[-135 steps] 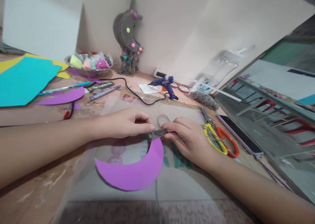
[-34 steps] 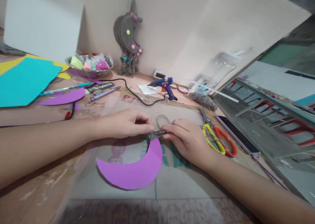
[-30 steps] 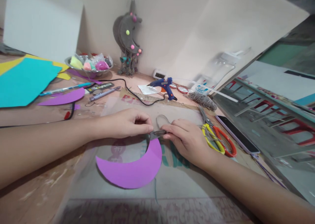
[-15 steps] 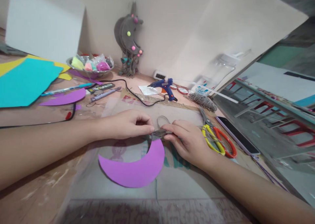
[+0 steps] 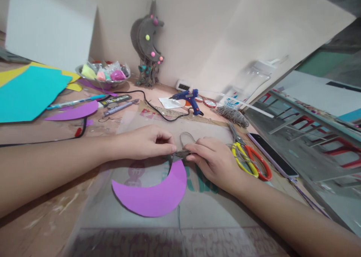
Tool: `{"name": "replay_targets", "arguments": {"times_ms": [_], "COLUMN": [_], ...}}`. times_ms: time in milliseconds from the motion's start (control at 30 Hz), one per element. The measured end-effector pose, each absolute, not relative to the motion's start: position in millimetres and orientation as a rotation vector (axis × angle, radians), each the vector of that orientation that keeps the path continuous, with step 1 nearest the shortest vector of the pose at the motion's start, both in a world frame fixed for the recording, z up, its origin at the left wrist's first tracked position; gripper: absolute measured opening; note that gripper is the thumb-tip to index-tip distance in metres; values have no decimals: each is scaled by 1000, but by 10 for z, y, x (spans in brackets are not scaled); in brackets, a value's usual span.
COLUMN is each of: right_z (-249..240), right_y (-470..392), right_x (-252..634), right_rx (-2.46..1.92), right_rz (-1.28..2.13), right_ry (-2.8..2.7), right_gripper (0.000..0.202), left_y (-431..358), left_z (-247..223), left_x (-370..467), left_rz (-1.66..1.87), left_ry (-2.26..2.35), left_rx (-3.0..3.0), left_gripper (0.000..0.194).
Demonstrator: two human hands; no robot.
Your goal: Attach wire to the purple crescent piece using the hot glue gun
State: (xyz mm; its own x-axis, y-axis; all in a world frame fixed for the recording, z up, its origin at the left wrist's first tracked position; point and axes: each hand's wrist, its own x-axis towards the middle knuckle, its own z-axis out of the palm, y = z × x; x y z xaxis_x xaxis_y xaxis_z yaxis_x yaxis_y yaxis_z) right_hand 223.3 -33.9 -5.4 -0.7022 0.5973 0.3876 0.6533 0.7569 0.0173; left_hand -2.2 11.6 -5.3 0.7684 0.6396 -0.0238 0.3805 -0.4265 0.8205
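A purple crescent moon cut-out (image 5: 152, 200) lies in front of me, its upper tip wrapped in grey yarn (image 5: 178, 155). My left hand (image 5: 152, 142) is closed, thumb and forefinger pinching that wrapped tip. Just to the right, my right hand (image 5: 213, 161) is closed with its fingertips on the grey yarn beside the tip. A loop of the yarn rises behind the fingers, and a strand runs toward the scissors. The exact grip of both hands is partly hidden by the fingers.
Scissors (image 5: 251, 159) with yellow and orange handles lie right of my right hand, beside a phone (image 5: 272, 155). Behind are a blue glue gun (image 5: 187, 97), a grey yarn bundle (image 5: 232, 116) and a bowl (image 5: 104, 83) of clay packets. A decorated grey moon (image 5: 143, 38) stands against the wall.
The purple crescent has shifted slightly to the left and turned a little. My right fingertips have moved slightly left; my left hand stays almost in place.
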Motion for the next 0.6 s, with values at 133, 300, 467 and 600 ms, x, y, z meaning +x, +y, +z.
{"name": "replay_targets", "arguments": {"times_ms": [133,300,467,600], "right_z": [-57,-50,-35,-45], "right_y": [-327,-337,-345,-348], "right_x": [2235,2244,2259,2268], "right_rx": [-934,-985,-1024,-1017], "right_rz": [-248,-178,-92,-94], "right_ry": [-2591,-2560,-2502,-2545], "right_gripper": [25,29,27,27], "left_y": [108,91,88,89], "left_z": [-36,-18,-23,-25], "left_x": [-24,-22,-22,-20], "left_rz": [357,362,371,366], "left_ry": [771,782,787,788], "left_rx": [2074,2033,2013,2008], "left_gripper": [23,24,24,24]}}
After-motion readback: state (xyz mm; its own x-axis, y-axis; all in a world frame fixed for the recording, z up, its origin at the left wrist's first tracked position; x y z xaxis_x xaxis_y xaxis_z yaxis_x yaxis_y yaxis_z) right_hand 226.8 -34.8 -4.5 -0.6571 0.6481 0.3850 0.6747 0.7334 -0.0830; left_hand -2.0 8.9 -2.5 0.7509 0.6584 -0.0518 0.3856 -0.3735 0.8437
